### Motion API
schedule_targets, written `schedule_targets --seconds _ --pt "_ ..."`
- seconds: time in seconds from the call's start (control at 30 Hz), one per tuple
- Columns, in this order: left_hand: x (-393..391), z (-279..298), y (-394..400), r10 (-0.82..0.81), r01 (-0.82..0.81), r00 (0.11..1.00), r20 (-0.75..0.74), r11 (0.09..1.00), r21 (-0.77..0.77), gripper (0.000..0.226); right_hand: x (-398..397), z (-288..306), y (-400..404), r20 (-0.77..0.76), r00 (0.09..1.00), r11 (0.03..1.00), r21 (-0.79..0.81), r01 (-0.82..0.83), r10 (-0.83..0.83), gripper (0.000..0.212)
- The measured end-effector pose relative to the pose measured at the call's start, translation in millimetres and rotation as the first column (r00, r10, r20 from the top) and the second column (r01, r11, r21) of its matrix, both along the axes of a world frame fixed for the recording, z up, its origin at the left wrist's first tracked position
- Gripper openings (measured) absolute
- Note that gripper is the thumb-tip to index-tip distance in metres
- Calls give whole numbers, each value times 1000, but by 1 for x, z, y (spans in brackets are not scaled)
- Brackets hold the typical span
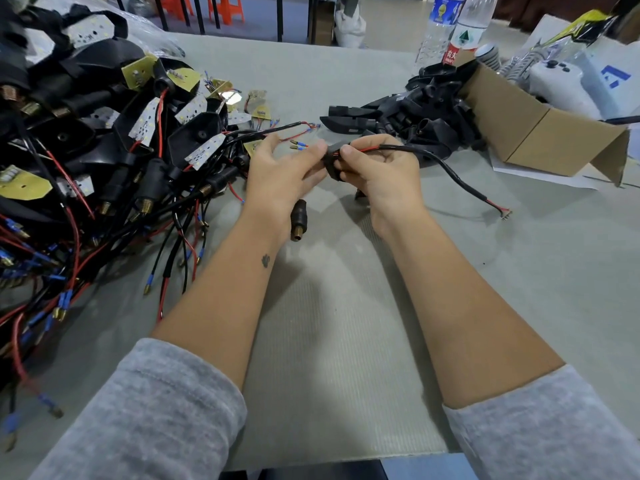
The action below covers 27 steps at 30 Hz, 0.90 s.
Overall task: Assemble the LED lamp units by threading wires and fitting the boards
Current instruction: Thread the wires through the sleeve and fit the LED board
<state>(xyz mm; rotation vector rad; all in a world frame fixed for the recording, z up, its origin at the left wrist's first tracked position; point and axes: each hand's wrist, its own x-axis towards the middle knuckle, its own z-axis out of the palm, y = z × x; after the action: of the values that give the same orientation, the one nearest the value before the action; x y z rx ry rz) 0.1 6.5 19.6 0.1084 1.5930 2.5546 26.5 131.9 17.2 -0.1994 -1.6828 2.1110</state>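
We are pinching the red and black leads between thumb and forefinger of our right hand (377, 168), fingers curled, right where they enter the small black plastic lamp housing (333, 164). Our left hand (282, 174) is gripping that housing from the other side, thumb and fingers wrapped round it, so the two hands are almost touching with the housing between them, raised above the grey ribbed table mat (339, 323). The black sheathed cable (446, 164) is running away from our right fingertips to the right, then drooping to the mat, its stripped end (504, 213) lying well apart from us. So the cable's long axis is lying left to right, in line with the housing's opening; in our judgement the next feed goes leftward, the right hand pushing. The housing's threaded brass-tipped black stem (298, 220) is hanging below our left wrist.
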Motion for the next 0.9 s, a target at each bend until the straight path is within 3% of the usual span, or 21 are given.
schedule_targets --seconds 0.13,0.27,0.47,0.7,0.83,0.9 --pt "0 0 -4 -97 97 995 -31 995 5 13 0 1 2 -5 1000 1000 24 16 -16 16" --pt "0 0 -3 -187 183 979 -79 981 -60 16 1 2 1 -5 999 999 -12 -34 34 9" --pt "-2 -4 -3 -149 136 984 -101 983 -126 20 3 4 -1 10 995 995 19 -96 96 3" --pt "-11 -2 -13 16 -18 1000 20 998 60 26 1 7 6 41 997 947 -319 -43 60 14" --pt "-11 -1 -13 26 -34 998 48 984 177 29 3 7 11 -3 999 895 -444 -39 43 8" --pt "-12 -1 -13 14 -30 998 66 969 246 29 3 7 12 5 1000 904 -427 -19 24 9"
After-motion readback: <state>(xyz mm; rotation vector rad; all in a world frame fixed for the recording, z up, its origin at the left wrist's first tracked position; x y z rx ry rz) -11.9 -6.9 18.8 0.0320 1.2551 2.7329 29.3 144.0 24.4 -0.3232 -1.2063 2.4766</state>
